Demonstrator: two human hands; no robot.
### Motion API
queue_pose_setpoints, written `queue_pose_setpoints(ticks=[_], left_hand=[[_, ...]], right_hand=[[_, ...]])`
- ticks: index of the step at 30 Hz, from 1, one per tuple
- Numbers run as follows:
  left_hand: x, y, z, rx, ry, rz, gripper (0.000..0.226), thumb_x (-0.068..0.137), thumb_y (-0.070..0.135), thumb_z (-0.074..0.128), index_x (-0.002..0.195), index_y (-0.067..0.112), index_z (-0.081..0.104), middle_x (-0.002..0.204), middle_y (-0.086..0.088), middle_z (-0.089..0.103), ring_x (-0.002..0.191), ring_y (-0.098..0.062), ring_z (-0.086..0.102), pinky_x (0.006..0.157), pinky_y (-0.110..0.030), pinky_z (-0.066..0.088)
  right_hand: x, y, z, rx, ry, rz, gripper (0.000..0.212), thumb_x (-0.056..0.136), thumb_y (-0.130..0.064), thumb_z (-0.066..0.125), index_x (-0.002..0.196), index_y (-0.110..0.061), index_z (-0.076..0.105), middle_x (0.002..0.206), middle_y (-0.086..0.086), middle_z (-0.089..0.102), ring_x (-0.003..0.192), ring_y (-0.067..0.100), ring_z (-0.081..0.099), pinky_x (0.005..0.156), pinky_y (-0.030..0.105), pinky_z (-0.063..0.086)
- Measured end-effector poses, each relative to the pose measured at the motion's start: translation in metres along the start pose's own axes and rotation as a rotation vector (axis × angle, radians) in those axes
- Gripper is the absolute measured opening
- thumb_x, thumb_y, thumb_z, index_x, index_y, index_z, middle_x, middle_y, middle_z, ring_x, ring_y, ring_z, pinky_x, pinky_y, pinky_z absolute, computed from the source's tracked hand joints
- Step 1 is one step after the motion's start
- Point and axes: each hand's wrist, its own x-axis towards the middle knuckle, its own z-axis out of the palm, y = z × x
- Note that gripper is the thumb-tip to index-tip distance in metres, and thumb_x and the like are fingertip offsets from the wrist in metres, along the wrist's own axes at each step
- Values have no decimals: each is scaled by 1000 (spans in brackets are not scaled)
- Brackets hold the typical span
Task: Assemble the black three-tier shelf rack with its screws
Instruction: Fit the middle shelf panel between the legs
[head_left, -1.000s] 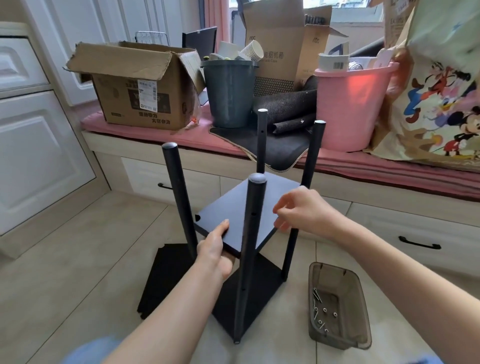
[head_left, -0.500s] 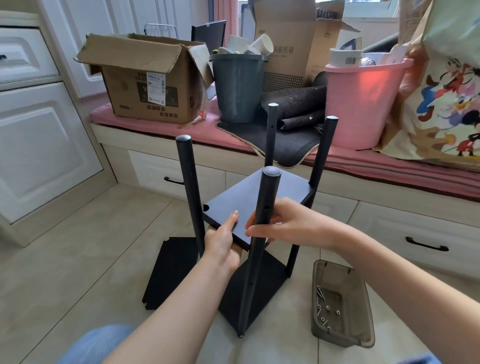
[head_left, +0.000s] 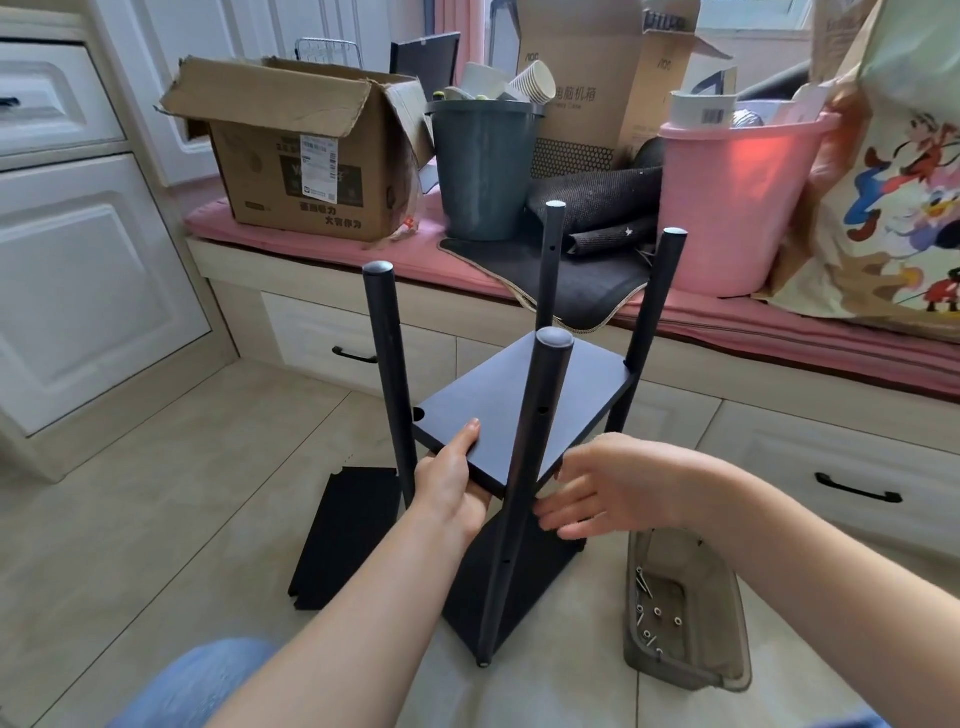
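The black rack stands on the tiled floor: several upright poles rise from a bottom shelf (head_left: 524, 582). A middle shelf board (head_left: 519, 395) sits tilted between the poles. My left hand (head_left: 451, 486) grips its near left edge, thumb on top, fingers underneath. My right hand (head_left: 613, 486) hovers just right of the near pole (head_left: 524, 462), fingers straight and spread, holding nothing. A third black shelf board (head_left: 343, 535) lies flat on the floor to the left. A smoky plastic tray (head_left: 727, 665) with loose screws (head_left: 649, 618) sits on the floor at the right.
A bench with a pink cushion (head_left: 322, 244) and drawers runs behind the rack, loaded with a cardboard box (head_left: 306, 156), a grey bin (head_left: 483, 166), a pink bucket (head_left: 732, 202) and a cartoon bag (head_left: 898, 197). White cabinets (head_left: 88, 270) stand at the left.
My right hand has let go of the near pole and shelf edge, dropping lower and opening. My left hand keeps its hold on the middle shelf. The camera moved closer.
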Motion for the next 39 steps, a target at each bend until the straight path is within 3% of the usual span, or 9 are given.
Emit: queue_pose_setpoints(ticks=[3,5,12,14,17,23,27,31,39], left_hand=[[-3,1,1,47,19,27,35,95,12,70,126,3,56,110,-18,70,92,-30,71,71,-41,62],[-4,3,3,142,82,80,39,94,12,71,127,3,51,111,-16,67,94,-29,70,72,-37,61],[10,45,-12,724,373,479,88,85,31,80,147,13,21,150,-5,27,129,-31,43,96,-39,42],[16,59,-23,918,259,505,95,83,38,82,152,15,20,148,-4,39,134,-29,45,107,-42,42],[21,66,-36,1182,45,514,75,85,47,78,138,19,33,111,12,55,115,-21,56,88,-35,44],[30,66,-52,1179,-177,561,45,93,34,72,121,28,38,108,15,52,97,5,51,77,-18,38],[37,64,-54,1159,-138,567,23,100,27,62,118,14,52,101,7,56,90,3,52,71,-15,37],[42,64,-56,1101,-144,514,5,104,26,54,108,23,56,102,9,58,95,0,53,76,-16,38],[51,61,-57,1045,-166,458,9,105,25,54,98,29,54,104,5,58,92,-1,52,77,-17,38]], right_hand=[[18,9,7,557,20,-49,28,96,-14,54,119,2,54,115,27,67,106,39,67,91,47,53],[30,14,16,767,60,-135,34,98,-13,56,128,1,51,119,24,66,106,38,67,83,48,55],[47,18,21,737,45,-254,30,101,-9,51,130,-1,54,114,18,72,100,34,72,73,47,61],[48,19,19,719,44,-260,29,101,-9,52,129,-2,54,113,18,72,98,34,73,71,47,62],[53,21,18,693,62,-272,27,99,-9,55,126,-4,54,106,18,74,95,34,73,67,47,62],[65,27,21,670,97,-295,27,99,-8,56,125,1,56,101,17,75,94,34,74,62,45,60],[70,28,21,668,104,-298,28,98,-8,58,125,0,55,98,16,76,92,33,74,61,43,60],[73,28,18,672,109,-281,27,98,-8,59,124,-2,56,96,16,76,90,33,74,61,43,60],[69,22,10,685,90,-202,32,92,-11,58,123,-7,56,100,15,75,88,33,75,67,45,62]])
